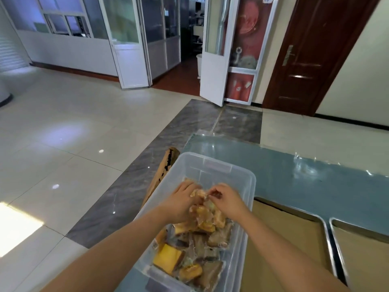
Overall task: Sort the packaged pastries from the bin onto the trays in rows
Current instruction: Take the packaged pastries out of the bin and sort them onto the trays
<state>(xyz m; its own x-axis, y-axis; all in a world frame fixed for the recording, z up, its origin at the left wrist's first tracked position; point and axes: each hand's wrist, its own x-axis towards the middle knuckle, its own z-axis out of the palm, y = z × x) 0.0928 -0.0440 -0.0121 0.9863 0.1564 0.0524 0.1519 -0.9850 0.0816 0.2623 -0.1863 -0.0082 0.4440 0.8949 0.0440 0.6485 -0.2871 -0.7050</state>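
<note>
A clear plastic bin (pixel 219 165) stands at the table's left edge, holding several wrapped pastries (pixel 189 253), yellow, golden and brown. Both hands are inside the bin over the pile. My left hand (pixel 181 204) grips a bunch of golden wrapped pastries (pixel 203 216) lifted above the rest. My right hand (pixel 228 202) pinches the clear wrapper at the top of that bunch. Two metal trays lined with brown paper lie to the right: the nearer tray (pixel 294 226) beside the bin and a second tray (pixel 362 249) at the frame's right edge.
The table has a blue-grey glass top (pixel 294 169) stretching back and right. A brown cardboard piece (pixel 166 165) leans against the bin's left side. Tiled floor lies to the left, with doors and glass partitions far behind.
</note>
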